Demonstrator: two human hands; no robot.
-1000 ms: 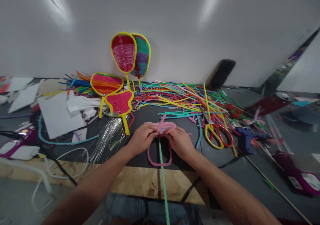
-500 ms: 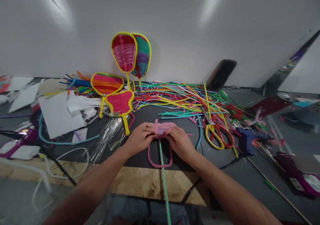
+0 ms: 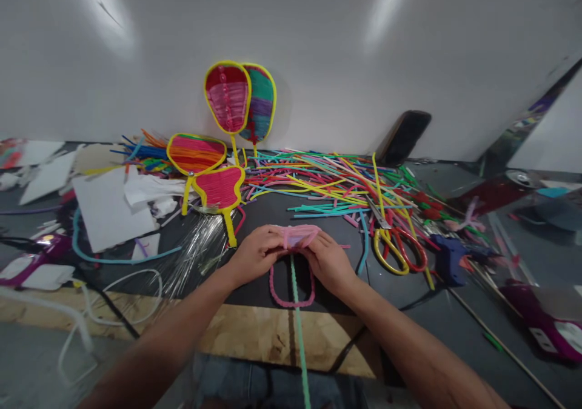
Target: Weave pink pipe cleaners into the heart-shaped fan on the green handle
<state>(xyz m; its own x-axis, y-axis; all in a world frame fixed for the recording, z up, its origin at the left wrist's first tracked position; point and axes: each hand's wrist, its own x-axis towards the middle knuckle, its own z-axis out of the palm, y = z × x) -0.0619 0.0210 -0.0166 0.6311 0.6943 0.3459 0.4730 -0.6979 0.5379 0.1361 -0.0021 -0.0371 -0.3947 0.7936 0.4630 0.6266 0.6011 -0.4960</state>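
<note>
Both hands grip a pink pipe-cleaner fan frame [image 3: 292,304] just above the table's front edge. Its far part carries rows of pale pink pipe cleaner [image 3: 297,234], while the near loop is bare. A twisted green pipe-cleaner stem [image 3: 299,336] runs from under the rows toward my body. My left hand [image 3: 258,252] pinches the left side of the rows, where a pink end lies at the fingertips. On the right side, my right hand [image 3: 328,259] is closed on the frame, its fingers curled over the edge. The fingertips partly hide the underside.
Finished fans [image 3: 219,189] lie left of centre, and two more [image 3: 227,97] lean on the wall. Loose pipe cleaners [image 3: 313,176] spread behind my hands. Scissors [image 3: 391,251], a blue glue gun [image 3: 448,257] and a phone [image 3: 406,136] are on the right; white paper [image 3: 111,209] is left.
The pink pipe-cleaner end that stood up by my left fingers is now lower, lying against the rows. Both hands stay on the frame; the view has shifted slightly.
</note>
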